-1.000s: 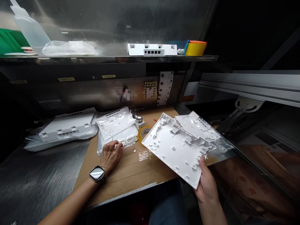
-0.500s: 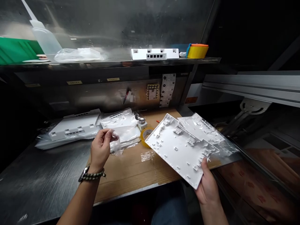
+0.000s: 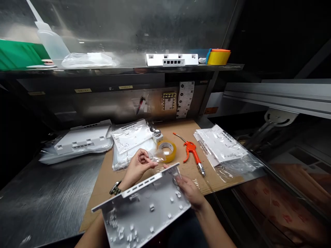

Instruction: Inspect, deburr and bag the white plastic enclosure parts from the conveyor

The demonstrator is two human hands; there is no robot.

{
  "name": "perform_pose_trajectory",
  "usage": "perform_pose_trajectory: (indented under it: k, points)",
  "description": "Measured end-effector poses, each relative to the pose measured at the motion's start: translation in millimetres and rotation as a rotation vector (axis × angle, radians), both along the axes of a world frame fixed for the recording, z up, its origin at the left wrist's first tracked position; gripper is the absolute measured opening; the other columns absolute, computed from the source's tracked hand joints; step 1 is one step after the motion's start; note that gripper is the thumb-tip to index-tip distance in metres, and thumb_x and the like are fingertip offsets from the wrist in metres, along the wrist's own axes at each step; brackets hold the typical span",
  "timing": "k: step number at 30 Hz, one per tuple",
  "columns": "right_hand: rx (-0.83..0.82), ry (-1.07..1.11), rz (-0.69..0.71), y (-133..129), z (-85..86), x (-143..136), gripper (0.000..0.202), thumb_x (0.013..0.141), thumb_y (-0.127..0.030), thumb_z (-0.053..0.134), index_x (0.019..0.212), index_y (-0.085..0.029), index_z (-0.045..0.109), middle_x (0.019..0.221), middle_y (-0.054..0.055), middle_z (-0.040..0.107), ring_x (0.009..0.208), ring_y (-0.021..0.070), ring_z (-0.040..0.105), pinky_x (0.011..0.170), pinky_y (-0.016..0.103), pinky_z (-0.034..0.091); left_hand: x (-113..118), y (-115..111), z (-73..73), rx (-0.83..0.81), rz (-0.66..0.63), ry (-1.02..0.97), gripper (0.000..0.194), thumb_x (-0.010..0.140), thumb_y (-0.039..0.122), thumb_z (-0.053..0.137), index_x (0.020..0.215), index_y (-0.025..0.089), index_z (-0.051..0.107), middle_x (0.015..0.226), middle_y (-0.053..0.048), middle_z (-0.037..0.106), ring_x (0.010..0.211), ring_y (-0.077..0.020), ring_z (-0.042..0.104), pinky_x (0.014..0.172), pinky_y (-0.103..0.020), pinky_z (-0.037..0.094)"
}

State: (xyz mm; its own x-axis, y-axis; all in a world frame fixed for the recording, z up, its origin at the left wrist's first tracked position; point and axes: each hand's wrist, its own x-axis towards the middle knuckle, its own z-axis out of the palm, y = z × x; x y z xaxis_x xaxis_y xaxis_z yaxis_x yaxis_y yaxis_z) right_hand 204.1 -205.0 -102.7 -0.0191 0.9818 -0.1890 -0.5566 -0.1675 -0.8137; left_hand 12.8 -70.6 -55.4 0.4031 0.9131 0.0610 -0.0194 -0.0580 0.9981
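My right hand (image 3: pixel 190 191) grips the right end of a white plastic housing (image 3: pixel 144 210), thumb on its inner face. The housing is tilted, with slots along its upper edge and small clips inside. Just behind that edge, my left hand (image 3: pixel 138 167) is closed in a pinch on a piece of clear plastic film (image 3: pixel 158 155). The film's far end lies in front of a roll of yellowish tape (image 3: pixel 170 151). To the right of the tape, an orange air blow gun (image 3: pixel 191 150) lies on the cardboard (image 3: pixel 100 199).
Bagged white housings lie in a left stack (image 3: pixel 82 137), a middle stack (image 3: pixel 131 136) and a right stack (image 3: pixel 222 146). A small metal-capped bottle (image 3: pixel 157 134) stands behind the tape. Above, a shelf (image 3: pixel 129 70) holds a squeeze bottle (image 3: pixel 53 44) and another white housing (image 3: pixel 172 60).
The housing has moved left and towards me and been turned, its slotted edge now up. My left hand has moved right with the film, close behind the housing. The blow gun is now uncovered.
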Motion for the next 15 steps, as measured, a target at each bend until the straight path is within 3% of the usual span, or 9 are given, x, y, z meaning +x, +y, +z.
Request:
perform_pose_trajectory:
  k: [3, 6, 8, 11, 13, 15]
  points:
    - [0.019, -0.018, 0.131, 25.3, 5.0, -16.9, 0.049, 0.084, -0.058, 0.080, 0.112, -0.019, 0.080, 0.083, 0.005, 0.079, 0.068, 0.0179, 0.070, 0.069, 0.029, 0.056, -0.5, 4.9, -7.3, 0.024, -0.029, -0.001, 0.055, 0.065, 0.046, 0.094, 0.082, 0.022, 0.048, 0.065, 0.006, 0.061, 0.058, -0.0120, 0.062, 0.061, -0.025, 0.055]
    - [0.005, -0.007, 0.122, 35.9, 4.5, -17.1, 0.049, 0.083, -0.060, 0.081, 0.105, -0.016, 0.080, 0.075, 0.003, 0.076, 0.062, 0.0162, 0.068, 0.062, 0.027, 0.053, -15.3, 14.2, -9.7, 0.103, 0.012, 0.018, 0.053, 0.071, 0.055, 0.087, 0.078, 0.023, 0.044, 0.066, 0.007, 0.056, 0.055, -0.0121, 0.059, 0.057, -0.026, 0.054]
    - [-0.010, 0.005, 0.090, 35.9, 2.8, -11.9, 0.051, 0.082, -0.062, 0.080, 0.103, -0.016, 0.079, 0.078, 0.004, 0.078, 0.068, 0.0189, 0.072, 0.066, 0.029, 0.055, -29.5, 18.8, -8.1, 0.193, 0.060, 0.060, 0.045, 0.079, 0.052, 0.081, 0.074, 0.022, 0.048, 0.076, 0.001, 0.062, 0.064, -0.0143, 0.063, 0.064, -0.031, 0.058]
    - [-0.035, 0.024, 0.037, 31.0, 1.5, -4.7, 0.052, 0.080, -0.065, 0.081, 0.102, -0.017, 0.079, 0.083, 0.006, 0.080, 0.081, 0.0241, 0.077, 0.079, 0.035, 0.060, -44.8, 21.5, -3.2, 0.359, 0.111, 0.186, 0.033, 0.086, 0.042, 0.073, 0.063, 0.020, 0.063, 0.118, -0.011, 0.071, 0.088, -0.0205, 0.066, 0.090, -0.041, 0.057]
    - [-0.055, 0.050, 0.022, 26.6, 1.5, -3.8, 0.049, 0.079, -0.062, 0.083, 0.100, -0.018, 0.080, 0.085, 0.007, 0.080, 0.088, 0.0264, 0.078, 0.085, 0.038, 0.061, -46.2, 21.6, 0.1, 0.433, 0.130, 0.297, 0.023, 0.088, 0.037, 0.068, 0.073, 0.024, 0.077, 0.130, -0.010, 0.072, 0.096, -0.0244, 0.063, 0.095, -0.044, 0.053]
    - [-0.068, 0.081, 0.006, 22.4, 1.7, -5.9, 0.042, 0.081, -0.056, 0.084, 0.098, -0.017, 0.081, 0.084, 0.008, 0.081, 0.091, 0.0283, 0.079, 0.088, 0.041, 0.061, -41.1, 21.5, 2.9, 0.460, 0.164, 0.396, 0.020, 0.090, 0.034, 0.064, 0.095, 0.028, 0.082, 0.121, -0.007, 0.077, 0.091, -0.0252, 0.062, 0.089, -0.043, 0.053]
